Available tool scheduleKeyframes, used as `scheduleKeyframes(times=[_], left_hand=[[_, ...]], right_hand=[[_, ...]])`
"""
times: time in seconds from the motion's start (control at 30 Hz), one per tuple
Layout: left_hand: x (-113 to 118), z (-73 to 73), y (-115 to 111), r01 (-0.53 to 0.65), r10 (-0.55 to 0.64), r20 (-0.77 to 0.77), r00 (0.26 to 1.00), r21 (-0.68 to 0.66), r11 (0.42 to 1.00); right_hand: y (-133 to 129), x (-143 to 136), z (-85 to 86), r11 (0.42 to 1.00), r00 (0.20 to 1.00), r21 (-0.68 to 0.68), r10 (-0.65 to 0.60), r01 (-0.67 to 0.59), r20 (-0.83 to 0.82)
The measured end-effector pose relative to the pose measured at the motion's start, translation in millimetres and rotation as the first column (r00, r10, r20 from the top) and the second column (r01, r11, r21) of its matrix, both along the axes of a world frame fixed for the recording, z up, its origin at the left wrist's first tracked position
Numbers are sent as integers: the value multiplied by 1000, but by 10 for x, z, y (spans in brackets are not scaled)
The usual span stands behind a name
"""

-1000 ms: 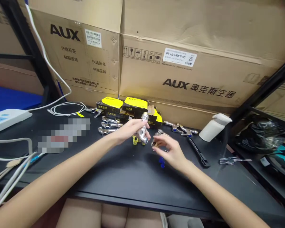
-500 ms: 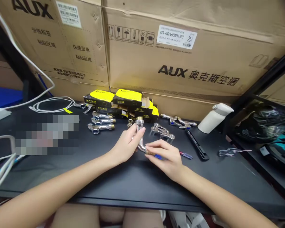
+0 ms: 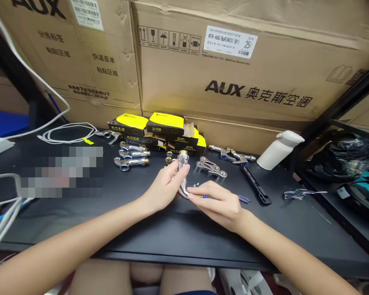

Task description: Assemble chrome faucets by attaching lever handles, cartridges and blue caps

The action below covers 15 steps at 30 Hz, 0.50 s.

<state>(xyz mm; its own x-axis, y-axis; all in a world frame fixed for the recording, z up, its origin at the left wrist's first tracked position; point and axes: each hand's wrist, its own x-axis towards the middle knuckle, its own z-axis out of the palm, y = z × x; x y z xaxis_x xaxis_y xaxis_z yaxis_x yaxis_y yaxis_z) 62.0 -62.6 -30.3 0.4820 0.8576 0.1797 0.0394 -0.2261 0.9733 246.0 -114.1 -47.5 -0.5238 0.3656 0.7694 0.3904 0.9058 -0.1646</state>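
Observation:
A curved chrome fitting (image 3: 183, 189) with a brass-coloured threaded top stands roughly upright above the black table (image 3: 160, 237). My left hand (image 3: 165, 186) is wrapped round its middle. At the fitting's lower bend, my right hand (image 3: 219, 203) has its fingers closed together near the end; whether they pinch a small part there is hidden. Small brass-coloured rings (image 3: 169, 155) lie just behind my left hand. Chrome link-shaped pieces (image 3: 211, 166) rest behind my right hand, and a pen (image 3: 244, 199) shows partly beside its fingers.
Several chrome fittings (image 3: 131, 163) lie at the left, before stacked yellow-and-black boxes (image 3: 166, 119). Two more fittings (image 3: 230, 155), a black-handled tool (image 3: 256, 186), a white bottle (image 3: 279, 151) and clear wrapping (image 3: 301, 194) are at the right. White cables (image 3: 69, 133) lie at the left; large cartons (image 3: 178, 86) stand behind.
The fitting has become a little more upright in my left hand. My right fingers have closed in at its lower end, and the brass-coloured end seen there before is now mostly covered.

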Motion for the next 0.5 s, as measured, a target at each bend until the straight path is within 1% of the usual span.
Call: scheduleKeyframes(times=[0.07,0.13,0.2,0.3,0.33,0.37,0.43,0.5], left_hand=[[-8,-17,-23,-55,53,31,998,65,996],[-10,-36,-39,-110,104,63,993,108,988],[-7,-45,-52,-137,129,62,990,155,978],[-3,-40,-79,-139,135,34,990,256,957],[-4,-35,-91,-140,135,37,990,275,951],[-7,-30,-104,-143,136,47,990,284,948],[-18,-20,-132,-143,128,72,989,287,947],[-37,-12,-155,-129,108,87,990,302,944]], right_hand=[[-26,-16,-7,998,998,17,-58,58,-1],[-42,-45,-7,995,994,-26,-99,97,-49],[-47,-73,5,988,987,-117,-117,104,-111],[-52,-97,36,955,973,-281,-147,92,-181],[-58,-98,44,951,969,-298,-147,83,-199],[-67,-95,48,956,967,-285,-138,73,-212],[-93,-85,47,980,973,-191,-89,49,-211],[-126,-75,42,994,983,-102,-50,32,-176]])
